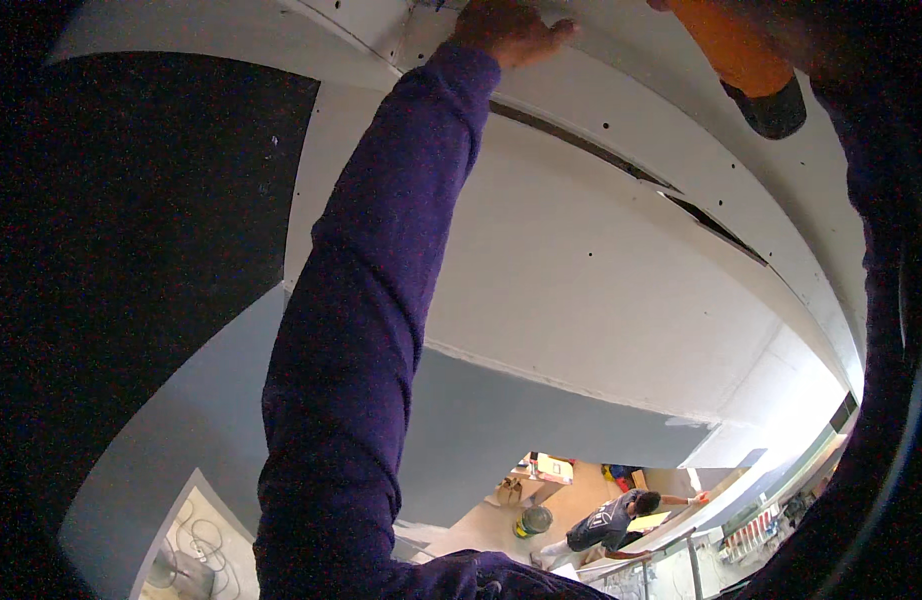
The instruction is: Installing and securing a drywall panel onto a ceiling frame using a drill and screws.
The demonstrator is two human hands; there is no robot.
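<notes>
My left arm, in a purple sleeve, reaches up to a white board surface (541,80) at the top of the head view. My left hand (506,32) lies against that board with its thumb spread to the right; the upper edge cuts off its other fingers. Toward the upper right is an orange tool (733,45) with a dark rounded end, its kind unclear. My right hand (816,30), dim and mostly hidden, appears to be round this tool. Screw-like dark dots mark the board. A long dark gap (716,225) runs along its edge.
A black area (151,210) fills the left side. Grey wall (501,430) lies below the white panels. Far down, a person (606,520) in a dark shirt reaches out beside a bucket (533,520). Metal rails (693,565) and a shelf of goods (751,535) are at lower right.
</notes>
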